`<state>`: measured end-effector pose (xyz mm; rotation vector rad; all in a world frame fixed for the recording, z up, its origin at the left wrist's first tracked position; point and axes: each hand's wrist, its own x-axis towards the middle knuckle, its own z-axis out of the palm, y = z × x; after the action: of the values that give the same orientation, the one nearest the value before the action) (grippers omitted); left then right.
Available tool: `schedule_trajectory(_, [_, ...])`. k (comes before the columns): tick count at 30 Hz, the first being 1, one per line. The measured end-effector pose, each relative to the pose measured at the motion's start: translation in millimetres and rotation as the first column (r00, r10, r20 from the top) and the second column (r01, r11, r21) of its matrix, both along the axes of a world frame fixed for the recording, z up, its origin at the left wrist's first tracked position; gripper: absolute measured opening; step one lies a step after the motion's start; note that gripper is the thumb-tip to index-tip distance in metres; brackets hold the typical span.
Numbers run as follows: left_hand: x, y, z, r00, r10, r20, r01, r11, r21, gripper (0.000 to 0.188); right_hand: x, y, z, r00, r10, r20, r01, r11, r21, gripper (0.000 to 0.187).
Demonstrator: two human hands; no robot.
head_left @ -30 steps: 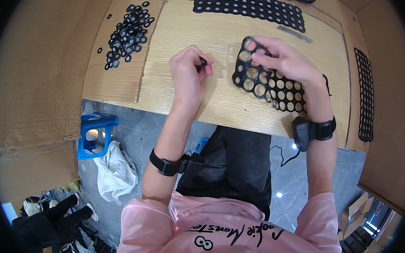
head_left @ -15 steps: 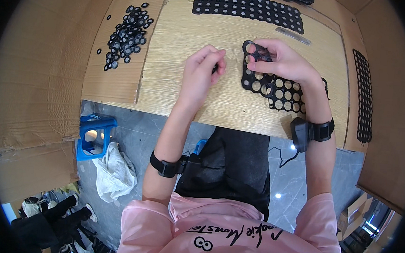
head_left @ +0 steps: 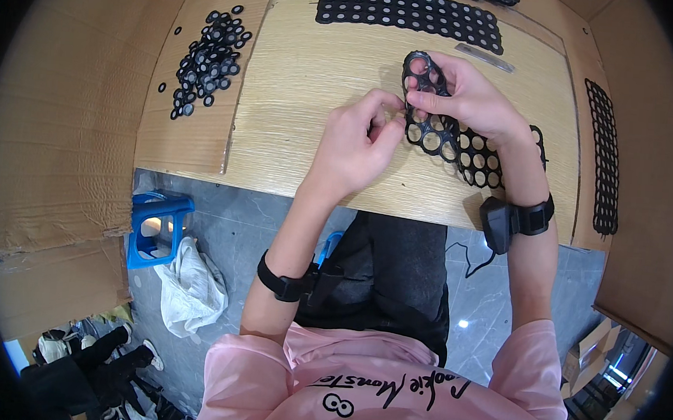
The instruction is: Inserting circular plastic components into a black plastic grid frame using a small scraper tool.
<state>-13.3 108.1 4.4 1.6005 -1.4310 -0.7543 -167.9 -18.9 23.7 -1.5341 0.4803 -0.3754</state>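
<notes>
My right hand (head_left: 473,99) grips a black sheet with rows of round holes (head_left: 432,143), thumb in front and fingers behind. The sheet's held end is lifted and bent up, while the rest trails down to the right across the table, partly under my right forearm. At the sheet's left edge, my left hand (head_left: 361,137) has thumb and fingertips closed together. What lies between those fingertips is too small or hidden to make out. Left of both hands lies a pile of small black round pieces with grey centres (head_left: 204,68).
At the table's far side lies a black sheet with grey-filled circles (head_left: 409,14); a clear ruler-like strip (head_left: 484,57) is just nearer. Another holed black strip (head_left: 604,158) runs along the right. Cardboard walls (head_left: 62,113) flank the table. A blue stool (head_left: 141,231) stands below left.
My left hand has moved right, up to the sheet's edge. My right hand has raised and tilted the sheet's end, which now bends upward.
</notes>
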Motion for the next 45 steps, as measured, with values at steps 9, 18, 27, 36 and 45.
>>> schedule_trajectory(9, [5, -3, -20, 0.928, -0.066, -0.367, 0.022, 0.992, -0.123, 0.011, 6, 4, -3, 0.998, 0.059, 0.010, -0.059, 0.998, 0.023, 0.025])
schedule_trajectory(18, [6, -3, -13, 0.882, -0.011, -0.471, -0.015, 0.999, -0.050, 0.007, 9, 9, -2, 0.998, 0.061, 0.022, -0.060, 0.996, -0.058, 0.020])
schedule_trajectory(27, [5, -5, -8, 0.922, 0.044, -0.385, -0.049, 0.999, -0.004, 0.015, 13, 10, -9, 0.995, 0.101, 0.020, -0.098, 0.988, -0.117, 0.022])
schedule_trajectory(36, [15, -6, -18, 0.825, 0.167, -0.539, -0.260, 0.960, -0.100, 0.016, 9, 5, -7, 0.996, 0.077, 0.055, -0.079, 0.997, 0.028, 0.025])
schedule_trajectory(45, [32, -4, -16, 0.540, 0.051, -0.840, -0.198, 0.978, -0.068, 0.013, -5, -11, -8, 0.978, -0.191, 0.082, 0.163, 0.950, 0.267, 0.018])
